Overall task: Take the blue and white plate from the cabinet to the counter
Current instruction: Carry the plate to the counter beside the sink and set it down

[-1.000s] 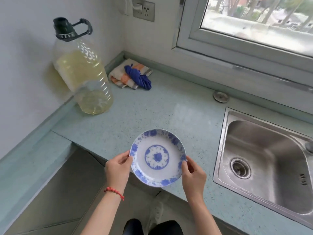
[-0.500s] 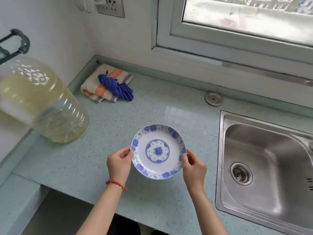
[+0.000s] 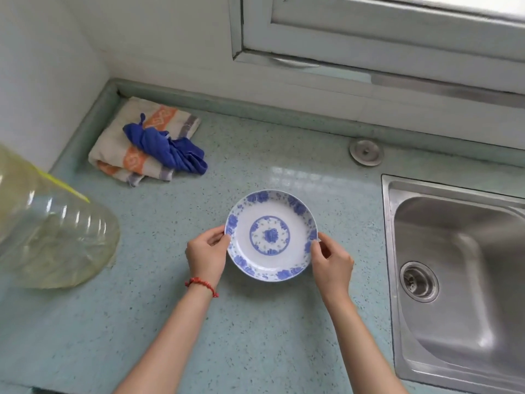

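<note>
Bare speckled counter (image 3: 255, 336) lies open on every side of the blue and white plate (image 3: 270, 235), with the widest clear stretch toward the near edge. To the left stands a large clear oil jug (image 3: 48, 231); at the back left corner lie a folded towel (image 3: 136, 143) and blue cloth (image 3: 170, 150). The steel sink (image 3: 460, 280) drops away on the right, with a round metal cap (image 3: 366, 152) behind it.

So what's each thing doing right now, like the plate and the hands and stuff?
Blue and white plate: upright, empty, over the green counter, gripped at both edges.
Left hand: shut on the plate's left rim.
Right hand: shut on its right rim.
Steel sink: empty.
Clear plastic oil jug: partly full.
Blue cloth: crumpled on the folded towel.
</note>
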